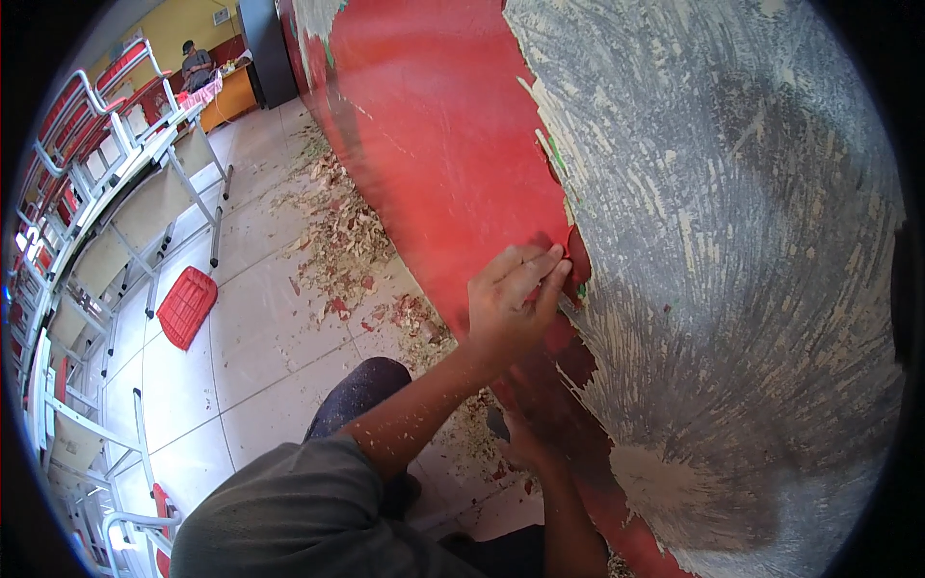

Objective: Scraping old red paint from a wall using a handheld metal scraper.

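While the left hand [508, 294] reaches up to the torn border of the red coating [443, 144], its thumb and fingers are closed in a pinch on a small red flap [579, 266] at that edge. The coating covers the near side of the wall [732, 289], and to the right of the ragged border the surface is bare grey, streaked with pale, radiating marks. A few green traces show along the border. Below the left forearm, the right hand [528, 431] is low beside the red surface, in shadow and partly hidden; whether it grips anything cannot be told, though a small dark shape lies next to its fingers. Pale and red flakes [337, 231] are scattered over the tiled floor [270, 337] along the foot of the wall, and specks cling to the left forearm. Further left, a red plastic panel [187, 306] lies on the tiles near a row of tables [135, 183] with red chairs [125, 72] stacked on top. At the far end, another person [198, 69] is beside an orange desk [229, 98].
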### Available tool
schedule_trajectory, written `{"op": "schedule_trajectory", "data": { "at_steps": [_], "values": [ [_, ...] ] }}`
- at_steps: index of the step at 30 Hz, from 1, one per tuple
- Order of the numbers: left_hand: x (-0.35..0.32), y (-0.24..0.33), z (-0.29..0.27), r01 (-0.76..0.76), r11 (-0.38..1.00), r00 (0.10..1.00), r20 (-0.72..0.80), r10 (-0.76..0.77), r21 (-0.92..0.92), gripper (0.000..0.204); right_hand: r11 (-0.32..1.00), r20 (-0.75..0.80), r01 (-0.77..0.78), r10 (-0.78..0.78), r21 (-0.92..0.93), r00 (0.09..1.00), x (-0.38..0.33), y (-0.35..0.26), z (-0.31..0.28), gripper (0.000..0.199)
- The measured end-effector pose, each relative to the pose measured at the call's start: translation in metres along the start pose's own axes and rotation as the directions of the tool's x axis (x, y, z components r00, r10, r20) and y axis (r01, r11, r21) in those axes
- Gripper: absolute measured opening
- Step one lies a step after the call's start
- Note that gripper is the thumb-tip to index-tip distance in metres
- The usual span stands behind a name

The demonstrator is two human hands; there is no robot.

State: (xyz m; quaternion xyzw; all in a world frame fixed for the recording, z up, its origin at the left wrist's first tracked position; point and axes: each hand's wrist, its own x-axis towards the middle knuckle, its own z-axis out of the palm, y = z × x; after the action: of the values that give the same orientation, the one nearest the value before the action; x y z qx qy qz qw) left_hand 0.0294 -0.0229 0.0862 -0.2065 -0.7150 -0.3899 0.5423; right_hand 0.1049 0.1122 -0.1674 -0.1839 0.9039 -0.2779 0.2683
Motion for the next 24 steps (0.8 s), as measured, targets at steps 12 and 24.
{"op": "schedule_trajectory", "data": {
  "at_steps": [12, 24],
  "values": [
    [0.014, -0.009, -0.003, 0.117, 0.986, 0.979, 0.153, -0.134, 0.116, 0.012, 0.998, 0.044, -0.04, 0.038, 0.053, 0.998, -0.009, -0.013, -0.022, 0.064],
    [0.058, -0.003, -0.036, 0.331, 0.943, 0.89, 0.347, -0.295, -0.046, 0.032, 0.992, 0.124, 0.094, -0.082, -0.089, 0.989, 0.012, -0.063, -0.036, 0.065]
  ]
}}
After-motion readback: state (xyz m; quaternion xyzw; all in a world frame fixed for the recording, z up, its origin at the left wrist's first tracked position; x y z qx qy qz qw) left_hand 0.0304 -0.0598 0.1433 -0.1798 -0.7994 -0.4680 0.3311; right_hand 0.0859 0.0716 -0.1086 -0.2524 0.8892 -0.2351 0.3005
